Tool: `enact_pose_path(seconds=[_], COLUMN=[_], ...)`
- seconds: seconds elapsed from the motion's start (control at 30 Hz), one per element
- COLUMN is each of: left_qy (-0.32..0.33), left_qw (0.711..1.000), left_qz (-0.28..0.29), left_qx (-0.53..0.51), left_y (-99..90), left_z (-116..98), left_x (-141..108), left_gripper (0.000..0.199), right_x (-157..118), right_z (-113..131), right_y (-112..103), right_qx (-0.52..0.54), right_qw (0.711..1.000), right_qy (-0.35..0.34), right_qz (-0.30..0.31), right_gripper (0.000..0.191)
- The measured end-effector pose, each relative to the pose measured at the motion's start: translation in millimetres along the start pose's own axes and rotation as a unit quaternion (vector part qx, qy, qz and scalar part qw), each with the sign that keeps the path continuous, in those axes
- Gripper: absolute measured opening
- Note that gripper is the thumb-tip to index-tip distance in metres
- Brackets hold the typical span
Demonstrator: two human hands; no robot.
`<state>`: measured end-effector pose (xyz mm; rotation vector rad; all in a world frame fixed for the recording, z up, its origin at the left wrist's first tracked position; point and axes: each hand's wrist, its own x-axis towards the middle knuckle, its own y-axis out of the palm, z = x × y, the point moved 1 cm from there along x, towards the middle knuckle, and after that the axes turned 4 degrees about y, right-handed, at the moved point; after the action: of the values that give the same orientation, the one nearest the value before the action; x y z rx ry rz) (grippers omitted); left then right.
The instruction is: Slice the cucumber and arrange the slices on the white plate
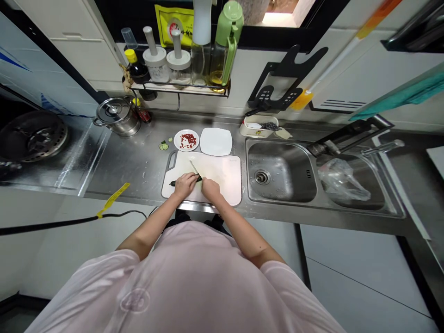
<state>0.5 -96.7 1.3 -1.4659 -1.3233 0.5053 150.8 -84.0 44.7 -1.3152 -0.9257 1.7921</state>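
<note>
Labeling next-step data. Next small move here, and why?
Probably the right hand should press the knife down through the cucumber: the blade appears to sit on it, while the left hand steadies it on the white cutting board. Those fingers look close, so keep them clear.

**Hidden and cut-off detail at the sink counter.** The handle of the knife (195, 169) is covered by the right hand (211, 188). The dark green vegetable (172, 183) shows only at its end and along a narrow strip, the rest lying under the left hand (185, 184). The red pieces (188, 140) on the plate are too small to identify, as are the dark contents (269, 126) of the tray. The top edge cuts off 2 bottles, the green bottle (229, 23) and the glass bottle (201, 51) (their tops are out of frame). The yellow packet (172, 24) is partly hidden behind the containers, and the left edge cuts off the stove burner (33, 136).
</note>
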Motion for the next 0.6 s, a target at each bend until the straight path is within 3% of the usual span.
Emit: enact_pose_path(seconds=[0.33, 0.6], left_qy=[0.003, -0.003], left_qw=[1.0, 1.0], left_qz=[-0.007, 0.0], left_qx=[-0.004, -0.006], left_y=[0.5, 0.8], left_z=[1, 0], left_x=[1, 0], left_gripper=[0.027, 0.028], right_x=[-34, -14], right_z=[-23, -8], right_y=[14, 3], right_qx=[-0.017, -0.015], right_qw=[0.999, 0.999], right_qy=[0.018, 0.015], right_qz=[0.031, 0.024], right_gripper=[0.022, 0.024])
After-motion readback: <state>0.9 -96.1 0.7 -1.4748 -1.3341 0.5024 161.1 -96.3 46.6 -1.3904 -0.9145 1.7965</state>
